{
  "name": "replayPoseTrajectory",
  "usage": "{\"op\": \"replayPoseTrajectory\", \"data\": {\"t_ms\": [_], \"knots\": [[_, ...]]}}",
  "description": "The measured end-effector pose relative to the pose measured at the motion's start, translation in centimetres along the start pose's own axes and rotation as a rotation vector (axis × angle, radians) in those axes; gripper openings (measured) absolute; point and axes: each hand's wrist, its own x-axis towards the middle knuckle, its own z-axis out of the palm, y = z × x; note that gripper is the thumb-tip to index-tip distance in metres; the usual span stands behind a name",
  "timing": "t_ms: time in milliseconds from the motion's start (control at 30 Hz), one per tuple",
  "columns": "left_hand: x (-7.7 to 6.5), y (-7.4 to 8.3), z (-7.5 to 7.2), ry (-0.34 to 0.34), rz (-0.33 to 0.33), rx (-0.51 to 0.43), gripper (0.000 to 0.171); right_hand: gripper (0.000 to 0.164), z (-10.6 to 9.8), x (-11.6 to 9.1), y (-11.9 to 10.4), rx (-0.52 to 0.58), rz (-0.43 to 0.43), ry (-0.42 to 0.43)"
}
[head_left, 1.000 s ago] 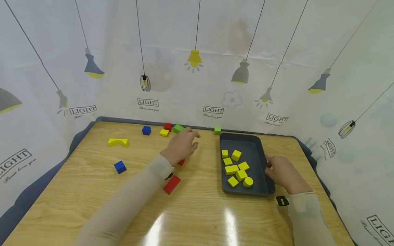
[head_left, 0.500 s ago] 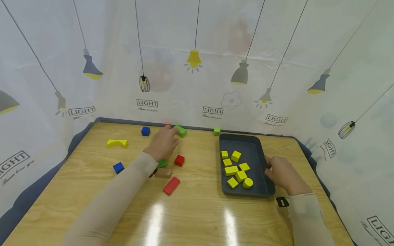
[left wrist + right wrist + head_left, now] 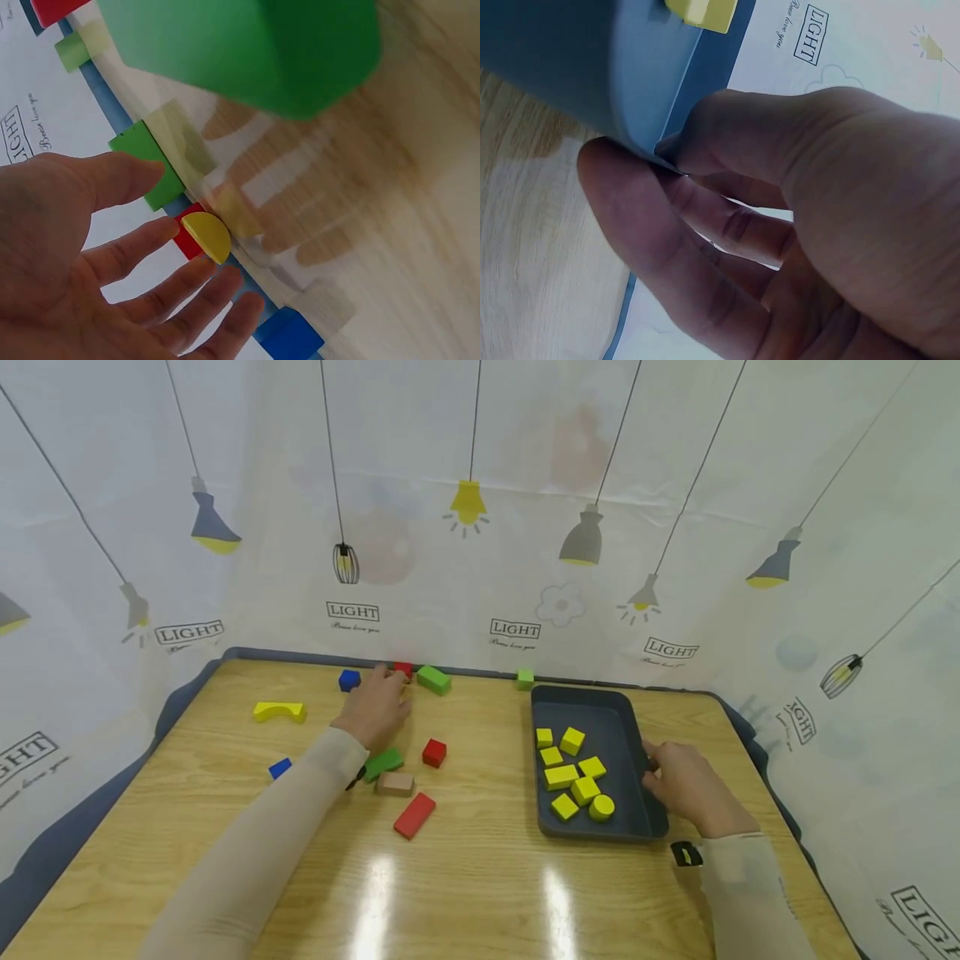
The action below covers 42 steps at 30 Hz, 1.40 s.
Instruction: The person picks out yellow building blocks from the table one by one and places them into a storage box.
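Observation:
My left hand (image 3: 372, 706) reaches over the far side of the table, fingers spread and holding nothing. In the left wrist view, its fingertips are by a yellow half-round block (image 3: 211, 238) that has a red cube (image 3: 184, 238) behind it. The hand hides that yellow block in the head view. A green block (image 3: 433, 680) lies to the right of the fingers and a blue cube (image 3: 349, 681) to their left. My right hand (image 3: 692, 787) pinches the right rim of a dark grey tray (image 3: 630, 760) between thumb and fingers. Several yellow blocks (image 3: 560, 777) lie inside the tray.
Below the left hand lie a green block (image 3: 384, 764), a tan block (image 3: 395, 784), a red cube (image 3: 434, 752) and a red rectangular block (image 3: 415, 816). A yellow arch block (image 3: 279, 712) and a blue cube (image 3: 281, 767) lie left. A light green cube (image 3: 524, 679) sits near the back edge.
My left hand has moved left along the back of the table, past the green block. Green, tan and red blocks have come into view beneath it. The right hand stays on the tray.

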Motion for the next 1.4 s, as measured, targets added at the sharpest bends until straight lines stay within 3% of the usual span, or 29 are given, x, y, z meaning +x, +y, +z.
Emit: {"op": "replayPoseTrajectory", "data": {"t_ms": [267, 500, 767, 1200, 1400], "knots": [[-0.22, -0.11, -0.27, -0.014, -0.021, -0.023, 0.044, 0.059, -0.03, 0.1, -0.3, 0.012, 0.032, -0.012], [-0.28, -0.11, -0.35, -0.003, -0.018, -0.096, 0.029, 0.059, 0.09, 0.15, -0.2, 0.004, 0.029, -0.013], [-0.22, 0.04, -0.24, -0.014, -0.02, -0.079, 0.017, 0.058, 0.08, 0.09, -0.02, -0.002, 0.002, -0.001], [-0.94, 0.2, -0.28, -0.053, -0.021, -0.092, 0.02, 0.055, 0.11, -0.09, 0.03, 0.01, -0.016, 0.015], [-1.01, 0.02, 0.03, -0.054, -0.04, -0.093, 0.022, 0.049, 0.64, 0.14, 0.18, -0.01, -0.011, 0.073]]}}
